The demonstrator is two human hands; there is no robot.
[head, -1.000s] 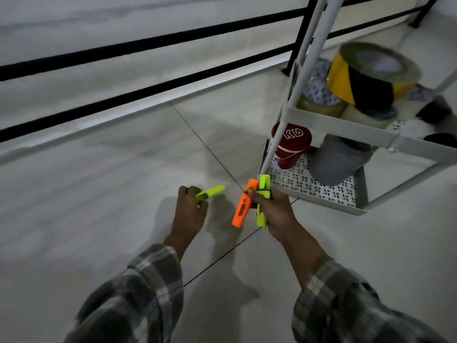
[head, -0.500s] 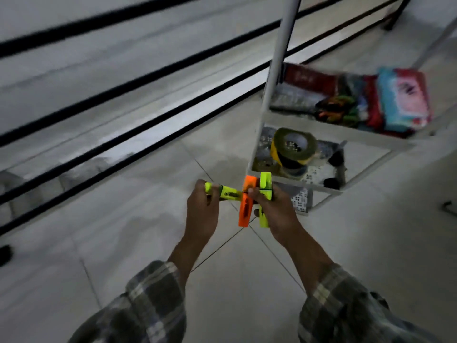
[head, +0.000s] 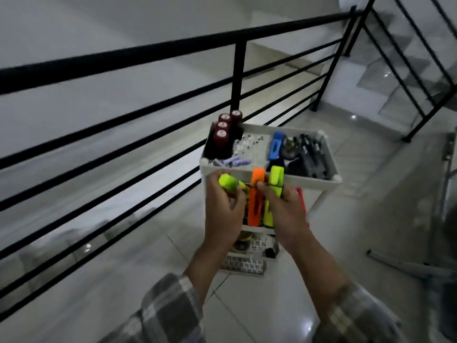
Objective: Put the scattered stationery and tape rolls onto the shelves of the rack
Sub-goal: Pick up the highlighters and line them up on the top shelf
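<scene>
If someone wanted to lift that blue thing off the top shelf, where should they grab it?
Probably across the middle of the blue stapler, pinching its two long sides and coming straight down from above. It lies flat and lengthwise in the tray of the rack, with open space on its left side; dark pens crowd its right, so fingers need to slip in carefully there.

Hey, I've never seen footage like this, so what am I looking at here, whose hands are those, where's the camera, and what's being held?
There is no machine here. A person wears a camera on the head, so you look down at their own two hands. The left hand has its grip on one yellow-green highlighter. The right hand holds an orange highlighter and another yellow highlighter together. Just behind the hands stands a white rack on a tiled floor, beside a black railing. Its top shelf already carries dark red rolls, a blue marker and some black items, too blurred to name.
</scene>
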